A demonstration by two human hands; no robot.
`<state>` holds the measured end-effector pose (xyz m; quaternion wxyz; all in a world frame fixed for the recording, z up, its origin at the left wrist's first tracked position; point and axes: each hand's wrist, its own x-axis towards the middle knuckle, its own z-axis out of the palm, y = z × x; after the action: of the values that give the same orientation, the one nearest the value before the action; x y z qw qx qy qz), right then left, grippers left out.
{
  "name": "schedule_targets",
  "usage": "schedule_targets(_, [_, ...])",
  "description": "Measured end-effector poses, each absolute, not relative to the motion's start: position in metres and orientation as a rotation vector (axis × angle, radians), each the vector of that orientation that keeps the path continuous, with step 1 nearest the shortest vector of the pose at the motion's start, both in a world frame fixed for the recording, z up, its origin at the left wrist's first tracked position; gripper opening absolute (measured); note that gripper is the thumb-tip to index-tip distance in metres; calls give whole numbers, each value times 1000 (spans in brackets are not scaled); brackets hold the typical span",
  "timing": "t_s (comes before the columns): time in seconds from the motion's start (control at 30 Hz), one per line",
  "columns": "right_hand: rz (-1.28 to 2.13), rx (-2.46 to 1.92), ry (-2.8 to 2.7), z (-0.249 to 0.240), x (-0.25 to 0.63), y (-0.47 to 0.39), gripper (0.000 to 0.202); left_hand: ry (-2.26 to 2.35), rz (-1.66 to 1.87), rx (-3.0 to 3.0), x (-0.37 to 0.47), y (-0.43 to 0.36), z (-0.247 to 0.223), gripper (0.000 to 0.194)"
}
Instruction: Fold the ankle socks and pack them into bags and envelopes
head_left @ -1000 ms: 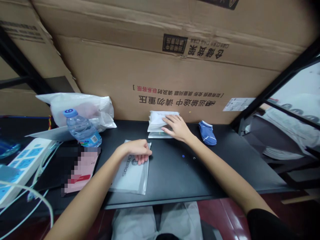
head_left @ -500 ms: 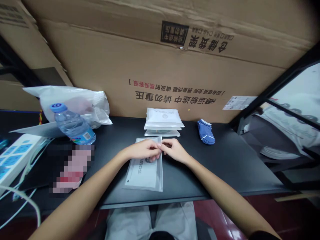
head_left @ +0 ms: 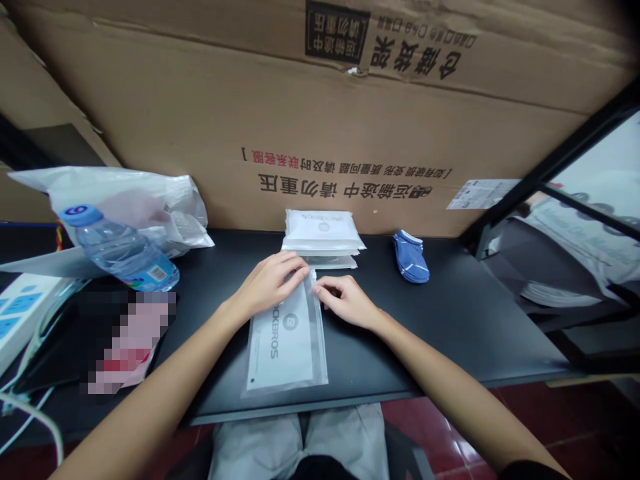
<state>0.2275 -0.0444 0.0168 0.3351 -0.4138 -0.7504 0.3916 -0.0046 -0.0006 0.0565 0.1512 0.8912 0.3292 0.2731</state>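
Observation:
A translucent zip bag (head_left: pixel 287 347) with dark lettering and a round logo lies flat near the front edge of the black table. My left hand (head_left: pixel 275 280) rests over its upper left part, palm down, fingers slightly bent and close together; what lies under them is hidden. At the bag's upper right edge, my right hand (head_left: pixel 343 300) pinches the zip strip between thumb and fingers. Behind the hands sits a stack of similar white packets (head_left: pixel 323 230). Folded blue socks (head_left: pixel 411 259) lie to the right of the stack.
A water bottle (head_left: pixel 123 250) leans by a white plastic bag (head_left: pixel 175 207) at the left. A power strip (head_left: pixel 20 310) with cables and a pixelated pink item (head_left: pixel 135 340) are nearer. Large cardboard (head_left: pixel 200 120) stands behind the table (head_left: pixel 450 320); a black frame is at right.
My left hand has moved left and up, away from my right hand, uncovering the bag's round logo. My right hand stays at the zip edge. The view has shifted slightly.

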Motion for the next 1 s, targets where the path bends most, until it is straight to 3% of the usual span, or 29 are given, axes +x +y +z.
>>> schedule_targets(0.23, [1131, -1068, -1654, 11, 223, -39, 35, 920, 640, 2494, 1, -5, 47, 26])
schedule_targets(0.4, [1087, -1056, -1763, 14, 223, -41, 31, 1073, 837, 2440, -8, 1, 51, 28])
schedule_targets(0.53, [1056, -984, -1943, 20, 219, -49, 25, 1455, 999, 2480, -38, 21, 61, 30])
schedule_targets(0.63, [1100, -910, -2057, 25, 217, -53, 20, 1787, 834, 2544, -56, 34, 62, 31])
schedule_targets(0.73, [1125, -854, -2156, 27, 215, -55, 18, 1793, 569, 2705, -58, 38, 55, 29])
schedule_targets(1.0, [770, -898, -2291, 32, 219, -59, 25, 1693, 652, 2864, -51, 37, 43, 30])
